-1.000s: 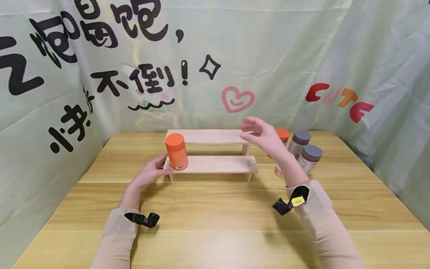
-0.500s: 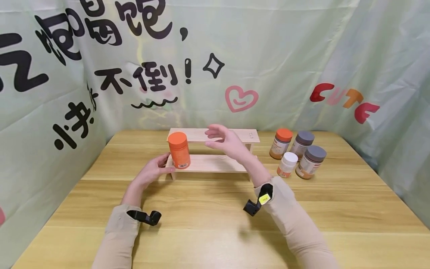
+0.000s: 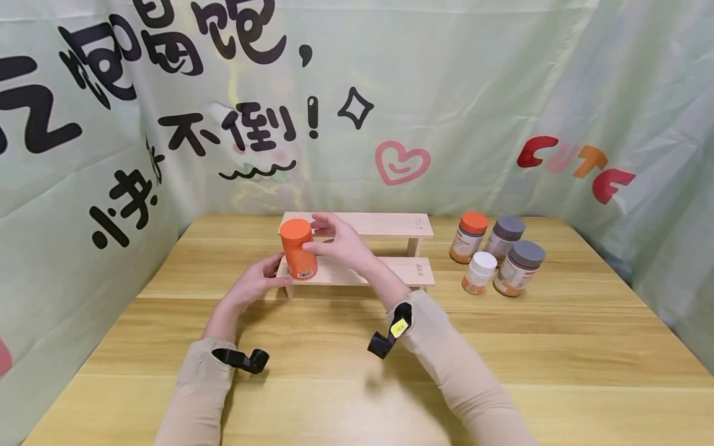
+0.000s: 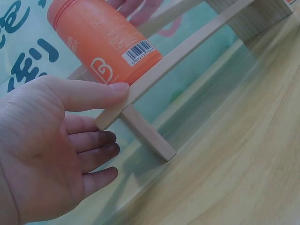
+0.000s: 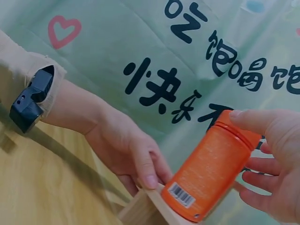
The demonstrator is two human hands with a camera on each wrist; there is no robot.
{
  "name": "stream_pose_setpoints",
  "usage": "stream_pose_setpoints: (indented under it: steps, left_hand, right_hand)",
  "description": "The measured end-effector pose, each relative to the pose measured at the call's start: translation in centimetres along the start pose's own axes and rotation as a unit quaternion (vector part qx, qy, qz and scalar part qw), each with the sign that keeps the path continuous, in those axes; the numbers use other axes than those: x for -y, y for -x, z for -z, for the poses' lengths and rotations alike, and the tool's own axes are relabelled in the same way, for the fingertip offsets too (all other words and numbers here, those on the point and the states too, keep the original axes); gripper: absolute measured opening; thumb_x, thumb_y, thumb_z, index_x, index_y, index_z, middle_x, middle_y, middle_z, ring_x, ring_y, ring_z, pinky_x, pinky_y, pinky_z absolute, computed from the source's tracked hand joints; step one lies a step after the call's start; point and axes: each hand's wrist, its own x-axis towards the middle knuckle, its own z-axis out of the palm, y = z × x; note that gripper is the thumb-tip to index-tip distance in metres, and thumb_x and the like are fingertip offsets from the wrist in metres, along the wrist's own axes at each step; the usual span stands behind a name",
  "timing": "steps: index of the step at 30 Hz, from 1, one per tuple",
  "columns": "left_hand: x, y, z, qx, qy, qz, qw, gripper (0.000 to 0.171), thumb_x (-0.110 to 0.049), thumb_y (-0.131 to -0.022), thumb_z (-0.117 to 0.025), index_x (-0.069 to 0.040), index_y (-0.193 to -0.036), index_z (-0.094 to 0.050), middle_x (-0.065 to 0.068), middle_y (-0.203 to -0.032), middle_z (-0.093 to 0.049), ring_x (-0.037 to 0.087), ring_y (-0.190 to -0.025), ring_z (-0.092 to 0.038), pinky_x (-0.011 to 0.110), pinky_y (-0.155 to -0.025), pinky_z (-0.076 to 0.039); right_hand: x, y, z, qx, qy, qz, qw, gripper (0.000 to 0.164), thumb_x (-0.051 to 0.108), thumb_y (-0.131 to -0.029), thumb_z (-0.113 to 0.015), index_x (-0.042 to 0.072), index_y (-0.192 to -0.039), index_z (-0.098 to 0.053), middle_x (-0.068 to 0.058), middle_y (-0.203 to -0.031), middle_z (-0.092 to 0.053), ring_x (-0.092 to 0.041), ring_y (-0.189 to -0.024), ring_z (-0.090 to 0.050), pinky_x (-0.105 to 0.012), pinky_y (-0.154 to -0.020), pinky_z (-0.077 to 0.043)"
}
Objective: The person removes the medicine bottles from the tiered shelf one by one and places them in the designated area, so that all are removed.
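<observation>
An orange bottle (image 3: 299,261) with an orange lid stands upright at the left end of the lower board of a two-tier wooden shelf (image 3: 398,268). My left hand (image 3: 253,284) pinches that board's left end, the thumb on its top edge and the other fingers below, as the left wrist view shows. Beside the bottle is my right hand (image 3: 344,246), its thumb near the lid and its fingers loosely spread. In the right wrist view the thumb (image 5: 253,119) overlaps the lid, while the fingers stay a little apart from the bottle's side.
Right of the shelf stand an orange-lidded jar (image 3: 468,238), a small white-lidded bottle (image 3: 479,273) and two grey-lidded jars, one in front (image 3: 519,269). The wooden table (image 3: 334,396) meets a printed cloth backdrop (image 3: 480,93) behind and at both sides.
My right hand has moved left, from near the jars across the shelf to the orange bottle. My left hand has stayed on the shelf end, and the bottle keeps its place there.
</observation>
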Motion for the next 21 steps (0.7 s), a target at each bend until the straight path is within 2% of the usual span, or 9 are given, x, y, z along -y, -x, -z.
stream_pose_setpoints:
  steps: [4,11,21]
  left_hand:
    - [0.1,0.0,0.0,0.001,0.000,-0.003,1.0000,0.078,-0.016,-0.085,-0.067,0.005,-0.145,-0.021,0.023,-0.147,-0.025,0.035,-0.134,-0.027,0.048,-0.108,-0.024]
    - [0.0,0.1,0.0,-0.003,0.000,0.002,1.0000,0.078,-0.016,-0.086,-0.066,0.006,-0.145,-0.019,0.023,-0.148,-0.023,0.036,-0.135,-0.025,0.048,-0.108,-0.022]
    - [-0.2,0.2,-0.1,-0.002,-0.010,0.010,0.9999,0.079,-0.018,-0.086,-0.067,0.005,-0.145,-0.019,0.024,-0.148,-0.022,0.037,-0.134,-0.024,0.049,-0.108,-0.023]
  right_hand:
    - [-0.5,-0.3,-1.0,0.003,0.009,0.000,1.000,0.066,0.013,-0.080,-0.074,0.001,-0.136,-0.041,-0.012,-0.124,-0.054,-0.023,-0.112,-0.052,-0.030,-0.090,-0.046]
    - [-0.7,-0.7,-2.1,-0.006,0.045,-0.003,0.999,0.065,0.016,-0.080,-0.074,0.004,-0.135,-0.042,-0.008,-0.122,-0.056,-0.021,-0.107,-0.052,-0.032,-0.092,-0.043]
    - [-0.6,-0.5,-2.0,-0.024,0.078,-0.009,0.997,0.058,0.021,-0.080,-0.074,0.007,-0.130,-0.047,-0.005,-0.114,-0.058,-0.017,-0.100,-0.054,-0.028,-0.084,-0.046]
